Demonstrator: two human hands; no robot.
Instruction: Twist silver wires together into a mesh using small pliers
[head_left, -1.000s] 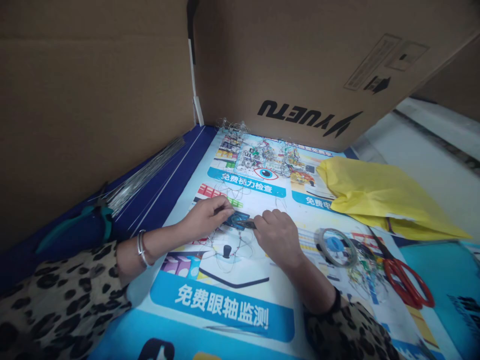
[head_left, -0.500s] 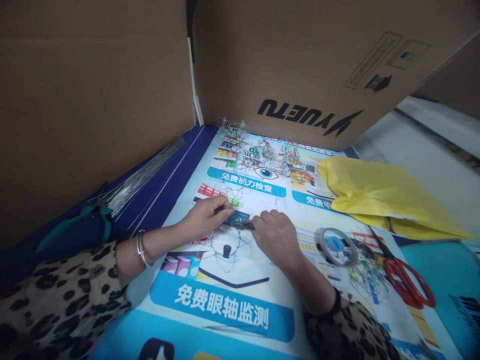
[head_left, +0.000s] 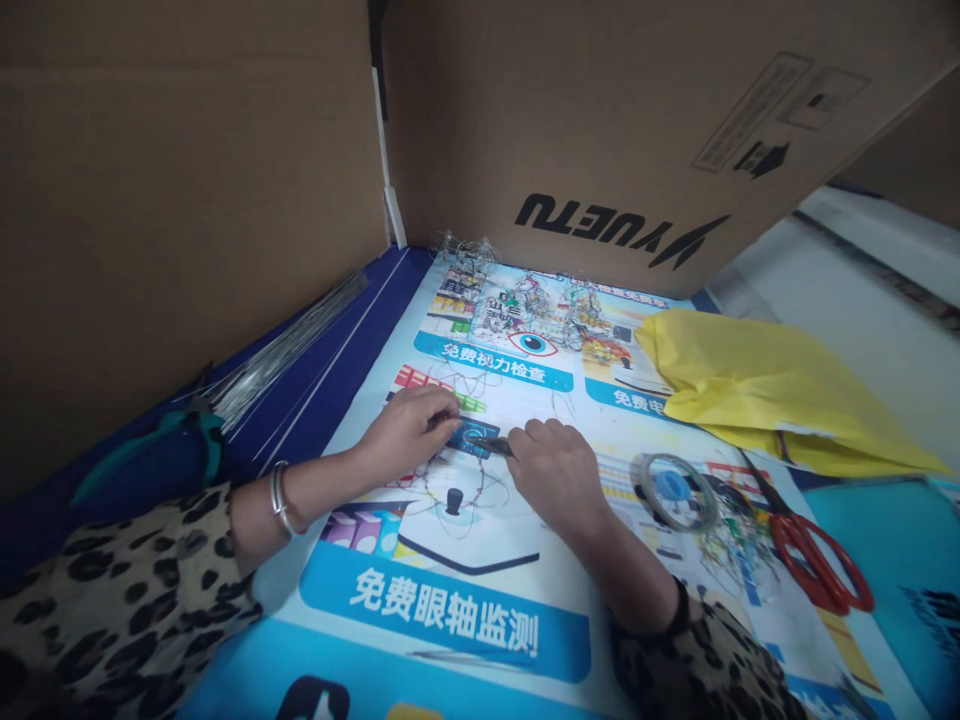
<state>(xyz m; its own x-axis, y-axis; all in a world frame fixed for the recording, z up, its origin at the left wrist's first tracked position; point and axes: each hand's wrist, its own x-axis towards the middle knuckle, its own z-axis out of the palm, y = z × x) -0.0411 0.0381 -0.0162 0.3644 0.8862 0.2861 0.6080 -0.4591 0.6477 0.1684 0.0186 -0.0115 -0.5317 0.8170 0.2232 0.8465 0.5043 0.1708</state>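
My left hand [head_left: 409, 432] rests on the printed poster [head_left: 450, 600] with its fingers pinched on thin wire [head_left: 450, 480] that loops below both hands. My right hand [head_left: 559, 475] is closed round a small dark tool [head_left: 487, 444] whose tip points left toward the left fingers. The two hands nearly meet at the tool's tip. A silver bangle [head_left: 281, 497] sits on my left wrist. Both sleeves are leopard print.
Straight wire rods [head_left: 289, 345] and teal-handled pliers [head_left: 161, 445] lie at left on the blue surface. A yellow bag [head_left: 757, 385], a roll of clear tape [head_left: 671, 490], red scissors [head_left: 821, 560] and beaded wire pieces [head_left: 525, 305] lie right and behind. Cardboard walls [head_left: 187, 180] stand close.
The hands have barely shifted. The tool tip has edged slightly left toward the left fingers. The view has tilted a little.
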